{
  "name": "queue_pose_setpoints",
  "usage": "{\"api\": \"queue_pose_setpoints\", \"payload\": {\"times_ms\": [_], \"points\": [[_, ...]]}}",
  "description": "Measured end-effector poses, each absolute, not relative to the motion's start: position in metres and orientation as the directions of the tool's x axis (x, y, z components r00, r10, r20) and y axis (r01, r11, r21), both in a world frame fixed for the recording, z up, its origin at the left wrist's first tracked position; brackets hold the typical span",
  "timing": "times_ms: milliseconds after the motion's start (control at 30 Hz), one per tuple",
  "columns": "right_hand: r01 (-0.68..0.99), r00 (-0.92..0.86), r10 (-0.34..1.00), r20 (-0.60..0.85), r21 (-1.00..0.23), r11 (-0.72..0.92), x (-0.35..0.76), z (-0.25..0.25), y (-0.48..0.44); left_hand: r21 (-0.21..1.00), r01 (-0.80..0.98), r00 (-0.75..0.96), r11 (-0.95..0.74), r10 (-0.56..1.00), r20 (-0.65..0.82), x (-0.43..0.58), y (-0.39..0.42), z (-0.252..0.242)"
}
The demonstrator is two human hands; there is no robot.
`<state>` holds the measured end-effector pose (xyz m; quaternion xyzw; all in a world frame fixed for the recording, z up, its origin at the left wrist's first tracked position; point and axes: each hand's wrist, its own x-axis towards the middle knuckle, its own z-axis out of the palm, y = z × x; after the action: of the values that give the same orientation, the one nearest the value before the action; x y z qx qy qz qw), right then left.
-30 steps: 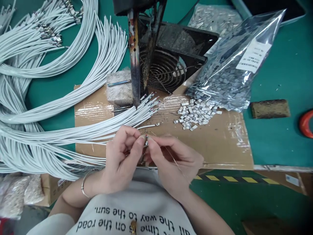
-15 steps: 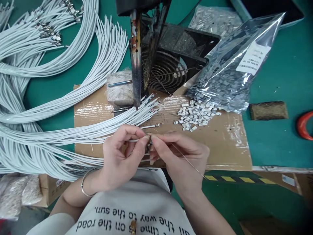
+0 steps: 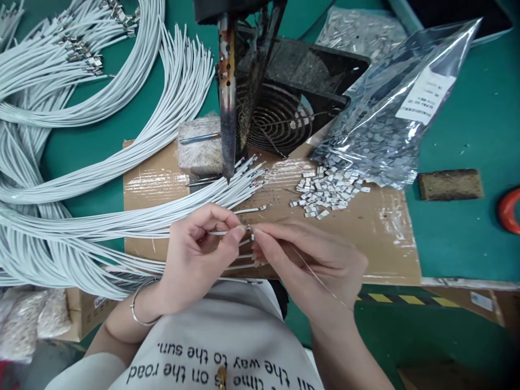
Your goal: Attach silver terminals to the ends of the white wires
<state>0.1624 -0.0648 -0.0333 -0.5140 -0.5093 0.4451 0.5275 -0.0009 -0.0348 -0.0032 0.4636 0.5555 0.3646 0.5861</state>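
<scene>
My left hand [image 3: 205, 252] is closed, thumb and forefinger pinching the end of a white cable [image 3: 217, 233]. Just across from it, my right hand [image 3: 314, 260] is closed too, its fingertips on a small metal connector [image 3: 252, 236]. A thin solder wire [image 3: 320, 280] runs out of the right hand over the palm to the wrist. The fingertips nearly meet, and fingers partly hide the cable end. More white cable ends pass beneath the hands. Above them a soldering iron [image 3: 228, 119] points tip down. A bundle of white cables [image 3: 162, 216] lies just behind the left hand.
Loose small metal connectors [image 3: 329, 187] lie on the cardboard [image 3: 385, 238], beside a clear bag of connectors [image 3: 374, 130]. A black fan [image 3: 280, 116] stands behind the iron. Further right are a brown block [image 3: 450, 184] and a red ring-shaped thing [image 3: 509, 208]. Coiled white cables [image 3: 101, 103] cover the left side.
My right hand has shifted slightly right, and the gap between the fingertips has widened, so the cable end and connector show more. The left hand has moved slightly left.
</scene>
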Motion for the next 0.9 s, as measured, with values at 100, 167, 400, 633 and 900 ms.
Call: {"api": "queue_pose_setpoints", "payload": {"times_ms": [100, 167, 400, 633, 900], "points": [[0.078, 0.117, 0.991, 0.061, -0.996, 0.052, 0.166, -0.030, -0.064, 0.941, 0.094, 0.133, 0.324, 0.933, -0.334, -0.003, -0.034, -0.002], [0.063, 0.172, 0.985, 0.018, -0.998, 0.007, 0.168, -0.030, -0.063, 0.937, 0.086, 0.130, 0.340, 0.928, -0.349, -0.003, -0.033, -0.001], [-0.042, 0.169, 0.985, -0.047, -0.998, -0.040, 0.169, -0.032, -0.066, 0.898, -0.012, 0.100, 0.439, 0.894, -0.436, 0.000, -0.028, 0.004], [-0.132, 0.132, 0.991, -0.036, -0.991, -0.019, 0.162, -0.035, -0.067, 0.878, -0.043, 0.102, 0.477, 0.876, -0.471, -0.001, -0.029, 0.004], [-0.179, 0.141, 0.989, -0.036, -0.984, -0.010, 0.158, -0.038, -0.071, 0.888, -0.089, 0.141, 0.450, 0.889, -0.436, -0.006, -0.033, -0.001]]}}
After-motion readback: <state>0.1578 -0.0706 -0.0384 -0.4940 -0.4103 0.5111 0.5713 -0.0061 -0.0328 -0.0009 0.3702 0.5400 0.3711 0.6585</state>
